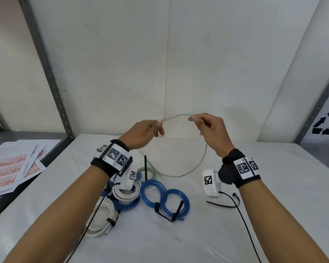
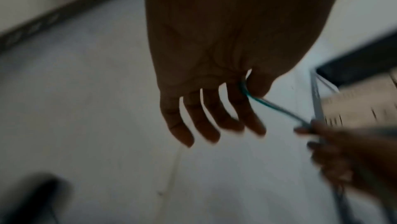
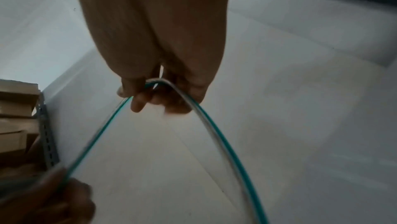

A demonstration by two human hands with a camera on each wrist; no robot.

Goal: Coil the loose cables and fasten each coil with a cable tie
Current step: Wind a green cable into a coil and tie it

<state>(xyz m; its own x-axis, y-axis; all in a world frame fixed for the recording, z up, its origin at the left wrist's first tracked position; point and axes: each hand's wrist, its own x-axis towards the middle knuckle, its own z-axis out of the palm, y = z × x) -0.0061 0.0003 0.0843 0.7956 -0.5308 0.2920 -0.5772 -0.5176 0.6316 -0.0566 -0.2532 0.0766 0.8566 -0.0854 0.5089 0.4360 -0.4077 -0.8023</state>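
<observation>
Above the white bench (image 1: 235,215), your left hand (image 1: 142,132) and right hand (image 1: 212,130) pinched the cable (image 1: 197,164), apart, likely shaping a loop.

Both my hands are raised above the table (image 1: 273,186), left hand (image 1: 141,133) left of right hand (image 1: 213,130), the cable (image 1: 176,116) spanning between them. From my right hand it loops down onto the table. Tied coils (image 1: 164,198) lie nearer me, below my left wrist. Loose tie (image 1: 221,204) lies right of them. Papers (image 1: 11,168) lie far left.
</observation>
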